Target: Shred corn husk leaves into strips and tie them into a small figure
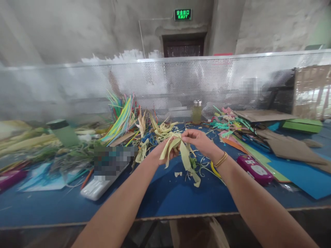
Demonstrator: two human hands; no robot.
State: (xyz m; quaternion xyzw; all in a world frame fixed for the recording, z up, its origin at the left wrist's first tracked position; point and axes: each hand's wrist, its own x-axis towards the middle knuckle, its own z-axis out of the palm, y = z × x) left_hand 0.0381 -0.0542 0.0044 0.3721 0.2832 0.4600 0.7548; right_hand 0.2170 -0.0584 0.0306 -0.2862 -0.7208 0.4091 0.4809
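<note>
Over the middle of the blue table [178, 203], both hands meet at a bunch of pale yellow-green husk strips [184, 153]. My left hand [161, 153] is closed round the bunch from the left, its fingers partly covered by drooping strips. With thumb and forefinger pinched, my right hand [198, 139] grips the top of the same strips. One long strip hangs down to the right and its end curls near the tabletop. Below lie small husk scraps [178, 174] and some green stringy bits [193, 162].
Colourful pipe cleaners [121, 117] stand at the back left, near a green lidded cup [63, 132]. A grey device [103, 184] lies left of my hands. To the right are a purple box [254, 169], blue paper [305, 175] and brown cardboard [292, 146]. A glass bottle [197, 113] stands before the perforated metal screen [186, 75].
</note>
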